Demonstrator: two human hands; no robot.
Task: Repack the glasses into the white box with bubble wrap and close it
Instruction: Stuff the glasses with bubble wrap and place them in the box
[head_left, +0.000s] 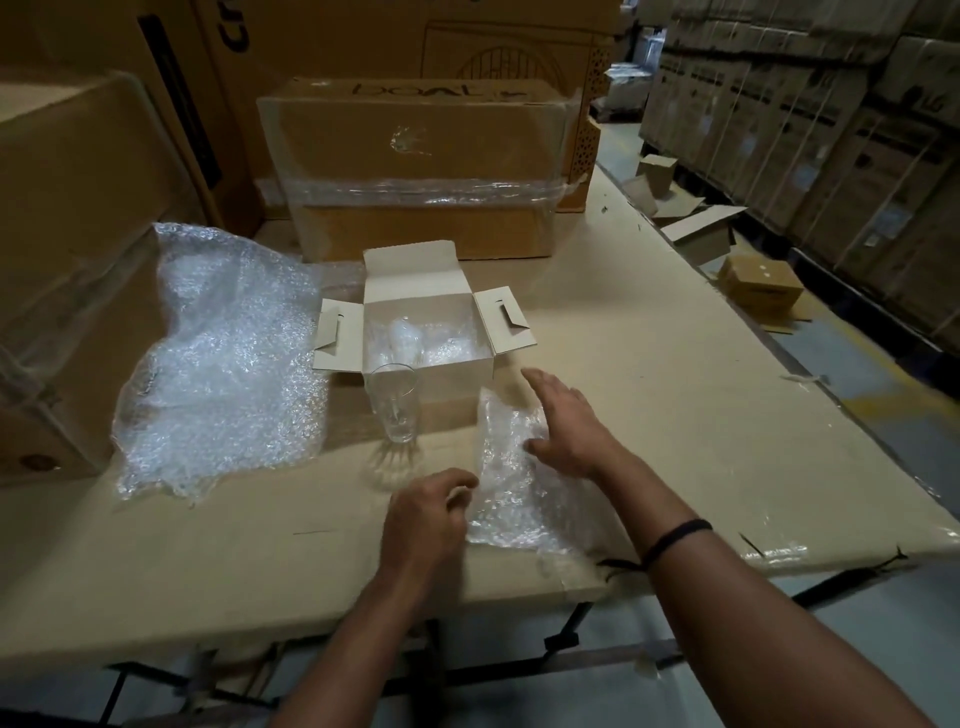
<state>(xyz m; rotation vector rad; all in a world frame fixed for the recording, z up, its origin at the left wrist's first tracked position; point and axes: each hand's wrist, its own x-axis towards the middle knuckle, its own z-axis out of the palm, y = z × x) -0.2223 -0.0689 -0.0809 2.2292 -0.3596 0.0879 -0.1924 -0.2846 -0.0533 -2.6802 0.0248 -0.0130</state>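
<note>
**1 bare glass, up and to the left of your left hand**

1 glass (393, 410) stands unwrapped on the table (649, 415). It is upright with its mouth up, so its long axis is vertical, and it sits just in front of the near wall of the white box (457, 387). It is beside the sheet (511, 499) of bubble wrap that you are handling but not on it: the glass is off the sheet's far-left corner, with bare table between them.

Your left hand (428, 519) is the nearer of the 2. Its fingers are curled at the sheet's left edge and look to be pinching it. The glass lies beyond those fingers and a little to their left. Your right hand (569, 423) lies farther from the glass, on the far right part of the sheet, fingers straight and spread, pressing the sheet flat and holding nothing.

The likely next move is to bring the glass onto the sheet and lay it on its side across the sheet for rolling. That is a short reach for the left hand, once it lets go of the edge.

The white box is open, its 3 visible flaps folded out, and it holds blurred wrapped shapes; I cannot count them. A large loose pile of bubble wrap (223, 358) lies well to the left, and a big carton (415, 156) stands behind the box.
</note>
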